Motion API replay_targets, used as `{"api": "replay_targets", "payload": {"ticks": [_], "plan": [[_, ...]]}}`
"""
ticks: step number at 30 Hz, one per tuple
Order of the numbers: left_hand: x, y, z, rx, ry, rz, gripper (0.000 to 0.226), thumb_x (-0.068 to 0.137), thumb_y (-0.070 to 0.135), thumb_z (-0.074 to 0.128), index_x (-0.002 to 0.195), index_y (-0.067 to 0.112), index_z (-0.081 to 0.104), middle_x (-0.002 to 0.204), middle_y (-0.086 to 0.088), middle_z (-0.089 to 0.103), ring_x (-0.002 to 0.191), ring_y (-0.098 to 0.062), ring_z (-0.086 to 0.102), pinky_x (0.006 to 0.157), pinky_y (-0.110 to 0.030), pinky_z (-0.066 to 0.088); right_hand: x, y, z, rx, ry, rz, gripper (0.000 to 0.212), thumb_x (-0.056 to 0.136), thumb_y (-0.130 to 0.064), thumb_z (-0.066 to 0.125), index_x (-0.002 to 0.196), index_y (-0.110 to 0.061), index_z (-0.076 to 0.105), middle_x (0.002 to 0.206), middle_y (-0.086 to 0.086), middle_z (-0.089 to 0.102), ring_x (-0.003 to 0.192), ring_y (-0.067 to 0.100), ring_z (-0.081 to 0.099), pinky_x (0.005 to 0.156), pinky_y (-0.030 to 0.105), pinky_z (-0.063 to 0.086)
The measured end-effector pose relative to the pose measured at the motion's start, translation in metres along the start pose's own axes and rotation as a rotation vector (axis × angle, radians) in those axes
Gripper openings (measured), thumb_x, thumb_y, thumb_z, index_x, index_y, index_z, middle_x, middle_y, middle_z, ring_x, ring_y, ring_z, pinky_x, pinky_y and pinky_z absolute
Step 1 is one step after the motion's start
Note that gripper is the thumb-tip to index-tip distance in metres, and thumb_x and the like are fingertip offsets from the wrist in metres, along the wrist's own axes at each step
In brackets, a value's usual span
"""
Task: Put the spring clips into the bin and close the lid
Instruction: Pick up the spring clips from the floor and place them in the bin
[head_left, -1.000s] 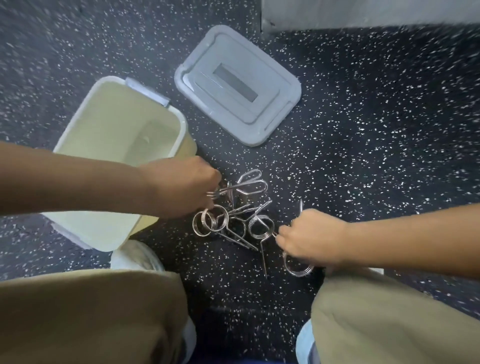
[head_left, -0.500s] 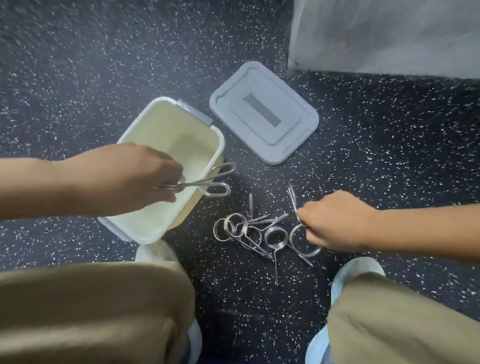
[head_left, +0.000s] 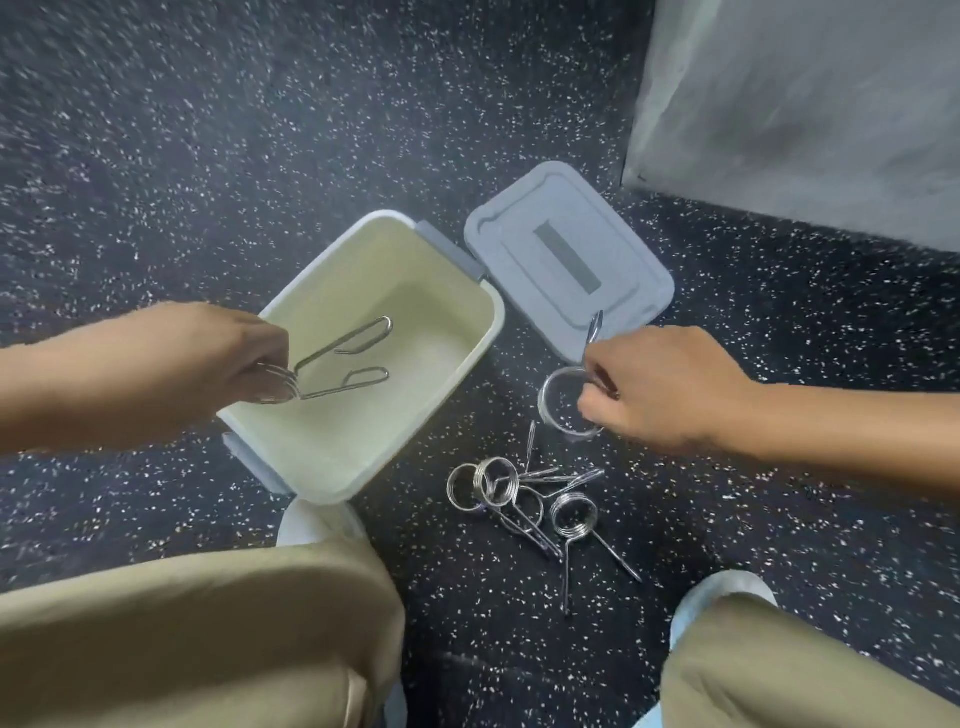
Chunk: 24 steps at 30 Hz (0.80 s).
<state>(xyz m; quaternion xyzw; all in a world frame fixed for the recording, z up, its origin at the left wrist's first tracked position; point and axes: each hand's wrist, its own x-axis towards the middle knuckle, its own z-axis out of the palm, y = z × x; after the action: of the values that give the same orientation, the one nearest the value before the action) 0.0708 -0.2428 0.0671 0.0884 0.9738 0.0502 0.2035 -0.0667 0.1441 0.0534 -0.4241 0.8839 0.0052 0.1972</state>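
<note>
Two hands (head_left: 670, 395) beside bin (head_left: 488, 332)

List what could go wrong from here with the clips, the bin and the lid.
1. The remaining spring clips lie interlocked on the floor, so lifting one may drag others along.
2. The right hand carries its clip beside the bin, above bare floor; a slip drops it outside.
3. The left hand pinches its clip only at the coil.

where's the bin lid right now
In the head view the grey lid lies flat on the speckled floor, off the bin, just right of its far corner and beyond the right hand.
</note>
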Motion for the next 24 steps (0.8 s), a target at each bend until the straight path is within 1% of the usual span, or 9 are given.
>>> {"api": "replay_targets", "payload": {"ticks": [3,6,8,11,14,16,19,22,24], "plan": [[0.005,-0.005,0.003,-0.014,0.003,0.005,0.064,0.079,0.087,0.006,0.083,0.042,0.051,0.078,0.023,0.057,0.066,0.0,0.058,0.054,-0.026,0.048,0.022,-0.009,-0.013,0.063,0.041,0.039,0.024,0.084,-0.046,0.046,0.074,-0.025,0.055,0.065,-0.008,0.055,0.062,0.018,0.054,0.049,0.028,0.028],[0.011,0.004,0.001,0.005,-0.04,0.01,0.04,0.088,0.069,0.039,0.083,0.033,0.055,0.08,0.015,0.061,0.071,-0.01,0.059,0.063,-0.031,0.051,0.045,-0.02,-0.026,0.105,0.1,0.056,0.026,0.082,-0.045,0.05,0.07,-0.022,0.056,0.062,-0.007,0.057,0.062,0.018,0.053,0.047,0.026,0.026],[0.019,0.013,0.002,0.067,-0.101,-0.027,0.026,0.091,0.055,0.053,0.085,0.03,0.058,0.083,0.012,0.066,0.07,-0.014,0.057,0.06,-0.03,0.044,0.059,-0.029,-0.033,0.146,0.134,0.071,0.029,0.08,-0.044,0.053,0.065,-0.02,0.054,0.06,-0.005,0.057,0.061,0.019,0.054,0.047,0.028,0.03],[0.033,0.014,0.019,0.201,-0.139,-0.03,0.02,0.09,0.043,0.054,0.084,0.024,0.056,0.085,0.005,0.069,0.068,-0.021,0.051,0.057,-0.029,0.035,0.078,-0.044,-0.04,0.217,0.162,0.107,0.028,0.078,-0.041,0.055,0.061,-0.019,0.053,0.059,-0.004,0.057,0.061,0.019,0.054,0.048,0.03,0.037],[0.048,0.011,0.046,0.269,-0.145,0.07,0.012,0.086,0.025,0.05,0.077,0.018,0.048,0.081,-0.005,0.067,0.068,-0.031,0.058,0.057,-0.03,0.034,0.093,-0.058,-0.042,0.29,0.183,0.145,0.026,0.077,-0.039,0.056,0.062,-0.019,0.056,0.061,-0.003,0.06,0.063,0.02,0.056,0.055,0.033,0.046],[0.058,0.014,0.06,0.313,-0.176,0.102,0.009,0.085,0.017,0.048,0.077,0.018,0.048,0.071,-0.006,0.059,0.066,-0.034,0.056,0.056,-0.031,0.034,0.1,-0.063,-0.043,0.315,0.193,0.163,0.024,0.078,-0.039,0.057,0.062,-0.021,0.055,0.062,-0.005,0.06,0.064,0.017,0.056,0.054,0.031,0.044],[0.07,0.014,0.074,0.355,-0.219,0.085,0.013,0.086,0.009,0.047,0.078,0.019,0.047,0.055,-0.001,0.032,0.057,-0.03,0.043,0.049,-0.03,0.031,0.111,-0.069,-0.042,0.38,0.163,0.145,0.021,0.081,-0.039,0.059,0.065,-0.025,0.057,0.06,-0.008,0.058,0.064,0.012,0.056,0.053,0.032,0.042],[0.076,0.008,0.088,0.299,-0.252,0.121,0.016,0.086,0.006,0.047,0.076,0.019,0.047,0.064,0.0,0.048,0.069,-0.031,0.061,0.053,-0.033,0.044,0.12,-0.071,-0.045,0.504,0.085,0.11,0.024,0.084,-0.044,0.067,0.073,-0.022,0.064,0.058,-0.009,0.056,0.057,0.005,0.052,0.053,0.029,0.038],[0.08,0.006,0.097,0.29,-0.287,0.109,0.019,0.087,0.002,0.047,0.081,0.018,0.056,0.078,-0.005,0.063,0.073,-0.032,0.065,0.055,-0.033,0.045,0.124,-0.072,-0.048,0.595,0.023,0.076,0.029,0.082,-0.047,0.072,0.076,-0.019,0.066,0.055,-0.01,0.052,0.05,0.003,0.044,0.05,0.022,0.034]]}}
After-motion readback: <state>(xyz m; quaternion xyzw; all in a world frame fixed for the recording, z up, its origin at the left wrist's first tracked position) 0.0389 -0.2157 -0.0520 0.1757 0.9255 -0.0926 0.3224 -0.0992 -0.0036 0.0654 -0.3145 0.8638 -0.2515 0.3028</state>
